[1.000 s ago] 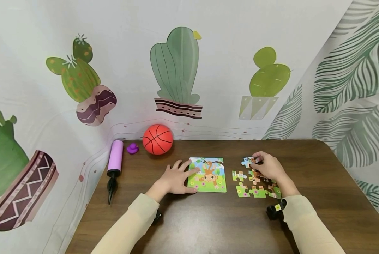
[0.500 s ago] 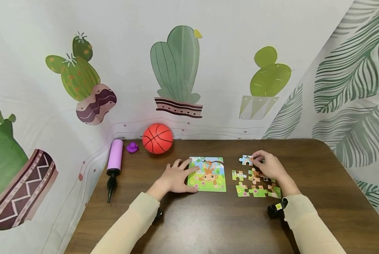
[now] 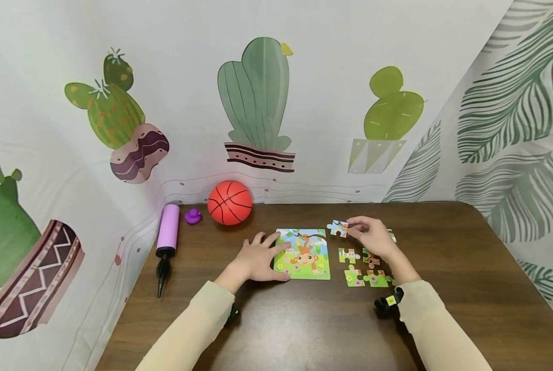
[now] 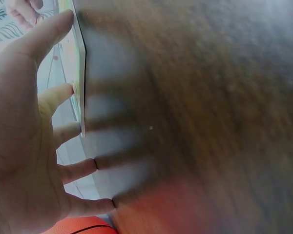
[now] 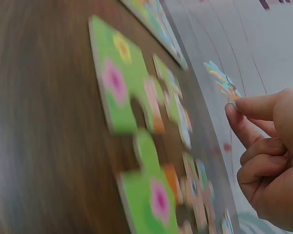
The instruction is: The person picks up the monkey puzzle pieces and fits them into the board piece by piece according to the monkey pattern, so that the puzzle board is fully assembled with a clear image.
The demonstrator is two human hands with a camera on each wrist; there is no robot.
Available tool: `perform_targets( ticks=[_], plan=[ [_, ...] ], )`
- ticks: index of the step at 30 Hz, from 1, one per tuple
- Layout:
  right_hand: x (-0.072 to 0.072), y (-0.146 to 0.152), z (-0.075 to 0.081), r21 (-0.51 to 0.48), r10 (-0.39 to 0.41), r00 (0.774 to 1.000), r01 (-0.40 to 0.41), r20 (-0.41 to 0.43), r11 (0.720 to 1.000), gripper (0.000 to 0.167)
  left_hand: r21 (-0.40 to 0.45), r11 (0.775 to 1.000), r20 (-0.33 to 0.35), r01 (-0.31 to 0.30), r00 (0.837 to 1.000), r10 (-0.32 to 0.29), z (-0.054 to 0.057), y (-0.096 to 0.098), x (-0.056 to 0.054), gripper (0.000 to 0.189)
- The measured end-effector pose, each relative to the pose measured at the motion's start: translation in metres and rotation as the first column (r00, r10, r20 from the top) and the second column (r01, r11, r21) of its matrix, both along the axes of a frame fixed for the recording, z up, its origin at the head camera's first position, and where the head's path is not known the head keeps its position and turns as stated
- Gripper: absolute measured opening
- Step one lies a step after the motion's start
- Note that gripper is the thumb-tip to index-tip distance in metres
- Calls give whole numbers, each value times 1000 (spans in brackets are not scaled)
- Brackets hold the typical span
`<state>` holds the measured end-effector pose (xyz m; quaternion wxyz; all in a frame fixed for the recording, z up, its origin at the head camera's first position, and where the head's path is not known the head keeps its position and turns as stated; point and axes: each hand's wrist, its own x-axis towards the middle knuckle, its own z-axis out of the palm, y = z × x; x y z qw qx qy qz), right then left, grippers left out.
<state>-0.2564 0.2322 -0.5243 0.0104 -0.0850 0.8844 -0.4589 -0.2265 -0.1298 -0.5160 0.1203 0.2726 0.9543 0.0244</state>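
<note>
A square monkey picture board (image 3: 306,257) lies flat on the table. My left hand (image 3: 257,260) rests at its left edge with fingers spread. In the left wrist view the thumb and nearer fingertips touch the board, while the outer ones come down on the table. Between thumb and fingertips, my right hand (image 3: 373,238) pinches a blue jigsaw piece (image 5: 219,80), raised off the table in the right wrist view. Loose pieces lie below that hand, among them a green flowered piece (image 3: 354,277), another green piece (image 3: 377,279) and a pale piece (image 3: 348,255). The hand covers some pieces.
Along the back left stand a red basketball (image 3: 230,203), a purple toy duck (image 3: 193,216) and a pink hand pump (image 3: 168,232). A further piece (image 3: 392,235) shows behind the right hand. A patterned cloth wall (image 3: 323,103) rises behind the brown table (image 3: 299,324).
My right hand has carried the blue jigsaw piece left, toward the board's upper right corner, uncovering a piece behind it. The left hand has stayed put.
</note>
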Motion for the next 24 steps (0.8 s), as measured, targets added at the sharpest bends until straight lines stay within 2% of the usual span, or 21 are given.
perform_targets(
  ticks=[7,14,24],
  plan=[
    [0,-36,-3,-72,45,998,-41,50,997,27,8,1000,6,0,1000,0,-5,0,1,93],
    [-1,-68,-1,-82,106,991,-99,87,992,29,14,1000,4,-5,1000,5,-2,0,0,93],
    [-9,-94,-10,-51,136,983,-130,120,990,28,15,1000,13,-15,1000,14,-2,1,-1,93]
  ],
)
